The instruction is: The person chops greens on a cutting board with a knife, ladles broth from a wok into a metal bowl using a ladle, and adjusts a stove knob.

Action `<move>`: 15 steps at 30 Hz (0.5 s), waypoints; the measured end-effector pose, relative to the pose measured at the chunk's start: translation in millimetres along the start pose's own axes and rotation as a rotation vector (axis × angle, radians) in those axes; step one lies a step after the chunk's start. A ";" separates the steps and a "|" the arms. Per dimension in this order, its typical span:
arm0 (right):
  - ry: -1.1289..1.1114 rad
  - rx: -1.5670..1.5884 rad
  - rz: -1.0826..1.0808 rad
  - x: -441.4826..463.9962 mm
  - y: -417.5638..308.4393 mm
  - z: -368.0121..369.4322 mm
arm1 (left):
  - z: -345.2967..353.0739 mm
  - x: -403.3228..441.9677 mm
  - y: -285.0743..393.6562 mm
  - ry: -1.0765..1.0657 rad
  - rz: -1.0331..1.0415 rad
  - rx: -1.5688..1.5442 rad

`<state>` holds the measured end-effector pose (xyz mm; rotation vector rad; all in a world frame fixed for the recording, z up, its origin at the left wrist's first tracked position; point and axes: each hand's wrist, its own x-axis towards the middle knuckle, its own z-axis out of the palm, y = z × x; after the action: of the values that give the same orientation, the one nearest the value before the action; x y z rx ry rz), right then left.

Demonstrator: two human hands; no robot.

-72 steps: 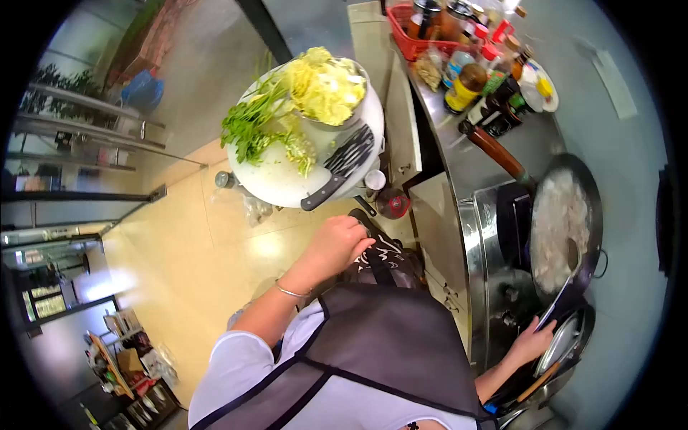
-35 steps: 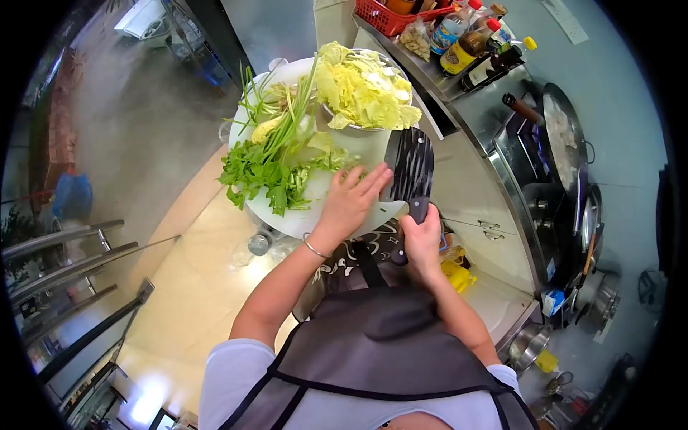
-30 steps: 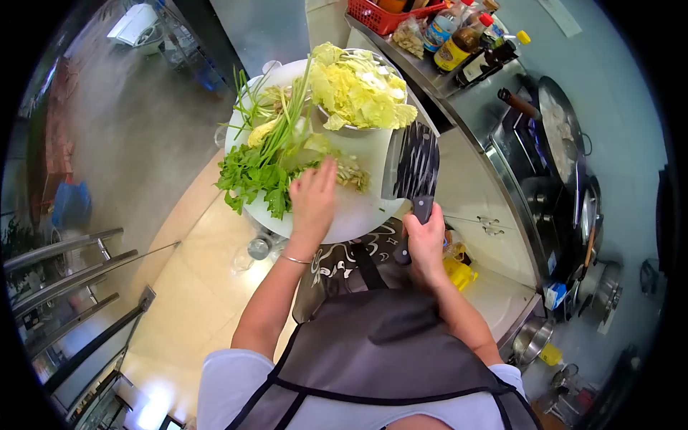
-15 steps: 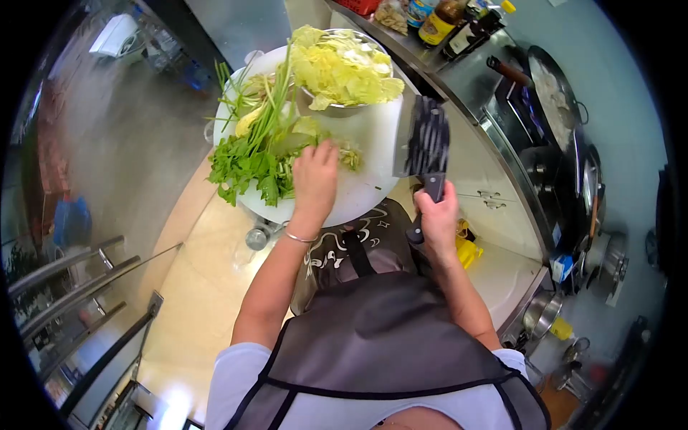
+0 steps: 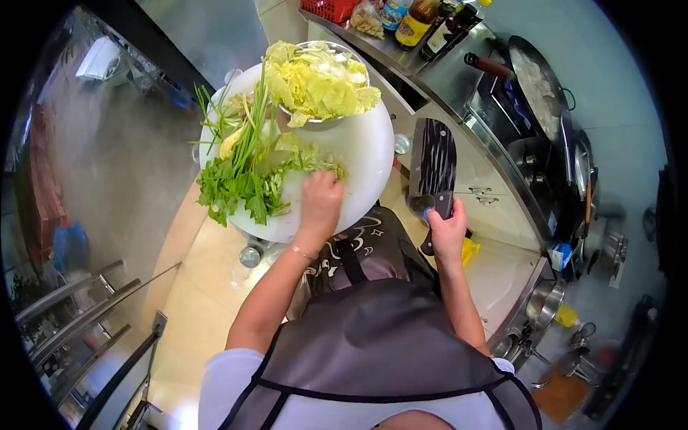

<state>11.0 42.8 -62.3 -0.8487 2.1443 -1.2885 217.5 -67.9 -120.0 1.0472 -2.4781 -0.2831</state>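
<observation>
My right hand (image 5: 449, 235) grips the dark handle of a cleaver (image 5: 433, 159), held off the right side of a round white cutting board (image 5: 369, 147) with its broad blade upright. On the board, my left hand (image 5: 322, 202) has its fingers curled closed beside chopped greens (image 5: 304, 159); anything inside them is hidden. Left of that hand lie leafy greens (image 5: 233, 188) and long green stalks (image 5: 256, 125). At the board's far side, a metal bowl (image 5: 315, 120) is heaped with pale yellow-green cabbage leaves (image 5: 319, 82).
At the right, a wok (image 5: 536, 82) sits on the stove, with sauce bottles (image 5: 417, 25) and a red basket (image 5: 333, 8) on the counter behind. A glass jar (image 5: 249, 256) stands below the board's near edge. Metal railings (image 5: 79, 308) run along the left.
My left hand has closed from reaching fingers into a curl at the near side of the chopped greens. The cleaver, a motion blur before, is now sharp, its blade turned more face-on.
</observation>
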 end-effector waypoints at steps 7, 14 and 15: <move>-0.067 -0.069 0.032 0.2 -2.3 5.3 | -33.4 61.7 -12.5 0.195 -1.064 -1.738; -0.164 0.003 0.038 18.7 -11.0 13.5 | -3.5 115.7 -25.1 0.571 -1.116 -2.138; -0.165 0.008 0.031 23.2 -14.7 15.0 | -9.3 122.5 -23.1 0.641 -1.076 -2.212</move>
<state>9.2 11.8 -57.8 -0.8832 2.0138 -1.1688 160.4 -172.3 -81.9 0.7521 0.0610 -1.8209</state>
